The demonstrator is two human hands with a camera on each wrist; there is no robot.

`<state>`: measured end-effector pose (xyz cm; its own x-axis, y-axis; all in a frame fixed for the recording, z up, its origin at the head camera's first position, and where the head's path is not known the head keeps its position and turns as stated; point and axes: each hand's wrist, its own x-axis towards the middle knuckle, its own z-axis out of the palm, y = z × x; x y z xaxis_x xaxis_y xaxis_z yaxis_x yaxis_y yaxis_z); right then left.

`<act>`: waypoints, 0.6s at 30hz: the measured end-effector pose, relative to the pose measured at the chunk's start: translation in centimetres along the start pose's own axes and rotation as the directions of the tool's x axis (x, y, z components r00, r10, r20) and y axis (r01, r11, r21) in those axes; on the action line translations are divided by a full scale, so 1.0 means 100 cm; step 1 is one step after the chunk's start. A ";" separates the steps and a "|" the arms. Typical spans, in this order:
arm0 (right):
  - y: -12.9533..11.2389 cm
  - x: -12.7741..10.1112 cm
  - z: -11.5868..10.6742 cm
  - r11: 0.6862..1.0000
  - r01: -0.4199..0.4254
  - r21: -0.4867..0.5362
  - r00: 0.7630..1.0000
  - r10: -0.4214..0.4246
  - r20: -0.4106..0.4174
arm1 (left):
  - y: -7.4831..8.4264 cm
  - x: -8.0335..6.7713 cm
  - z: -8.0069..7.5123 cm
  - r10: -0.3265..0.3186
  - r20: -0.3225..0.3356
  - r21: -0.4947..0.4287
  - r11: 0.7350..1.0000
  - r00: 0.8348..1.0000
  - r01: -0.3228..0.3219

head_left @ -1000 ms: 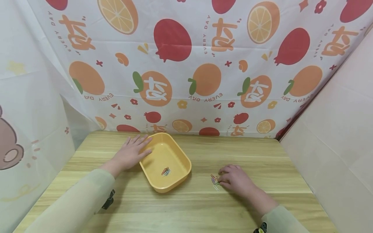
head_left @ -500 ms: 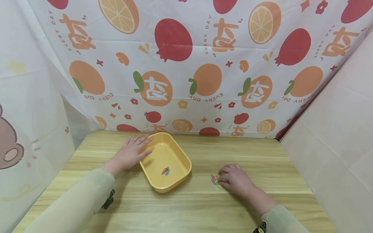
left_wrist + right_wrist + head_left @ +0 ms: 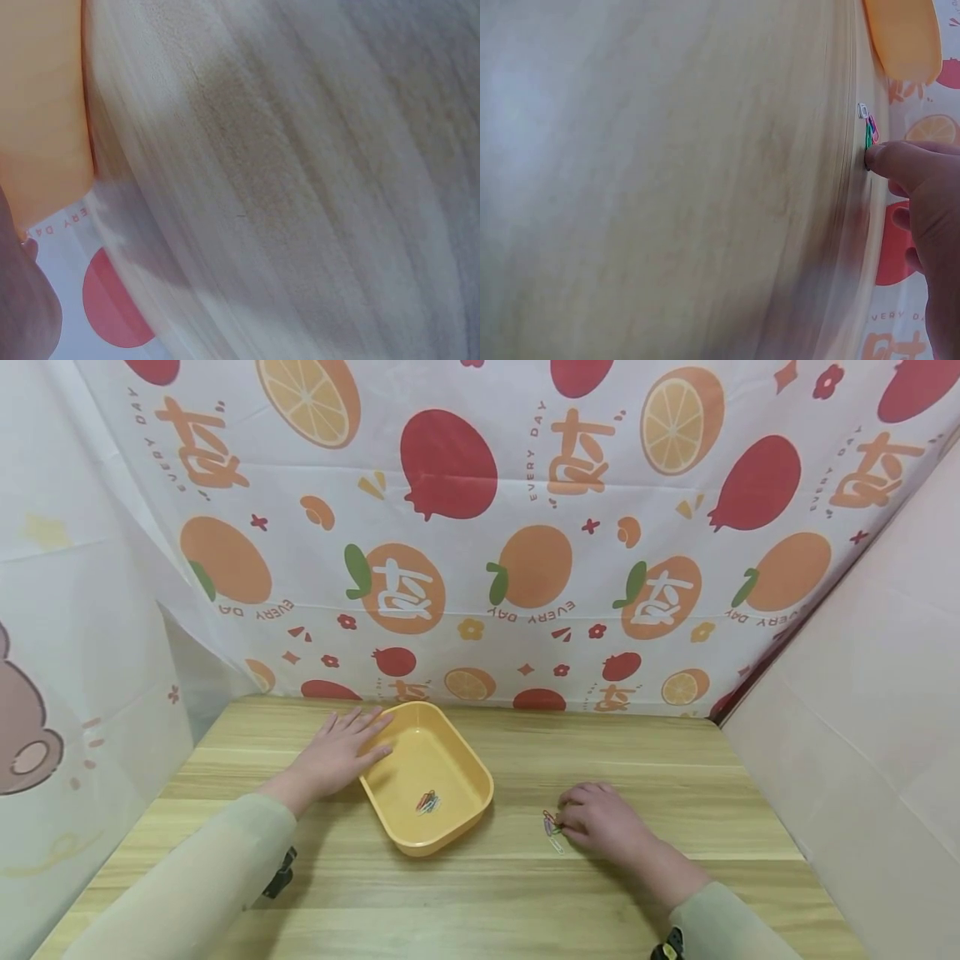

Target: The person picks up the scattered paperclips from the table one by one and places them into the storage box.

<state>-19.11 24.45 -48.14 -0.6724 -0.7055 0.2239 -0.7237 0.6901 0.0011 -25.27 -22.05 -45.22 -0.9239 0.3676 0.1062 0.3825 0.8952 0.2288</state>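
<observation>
In the head view, the left hand [image 3: 335,756] lies over the left rim of a yellow tray [image 3: 480,810], fingers straight and spread apart, the thumb reaching over the inside; it touches the tray without gripping round it. A small cluster of clips [image 3: 428,802], in mixed colours, lies on the tray floor toward its near end. To the right of the tray, well apart from it, more paper clips [image 3: 551,831] lie on the wooden table [image 3: 510,902]. The right hand [image 3: 603,822] rests just beside these, its fingers bent and drawn close together, tips at the edge of the group. Behind the table hangs a fruit-printed cloth [image 3: 457,581].

The left wrist view shows mostly table, with the tray's outer wall at upper left and a blurred part of the hand below it; the finger spread cannot be judged there.

In the right wrist view, the thumb tip meets one end of a green clip [image 3: 868,135], with pink and white ones beside it. The other fingers curl behind; whether they pinch the clip cannot be told.
</observation>
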 end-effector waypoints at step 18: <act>-0.002 0.005 -0.002 0.999 0.043 -0.019 0.999 -0.042 0.019 | 0.000 0.000 0.001 -0.004 0.001 0.000 1.000 1.000 0.004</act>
<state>-19.27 24.01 -47.87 -0.6439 -0.7370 0.2053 -0.7487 0.6623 0.0293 -25.28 -22.00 -45.34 -0.9253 0.3644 0.1048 0.3790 0.8966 0.2290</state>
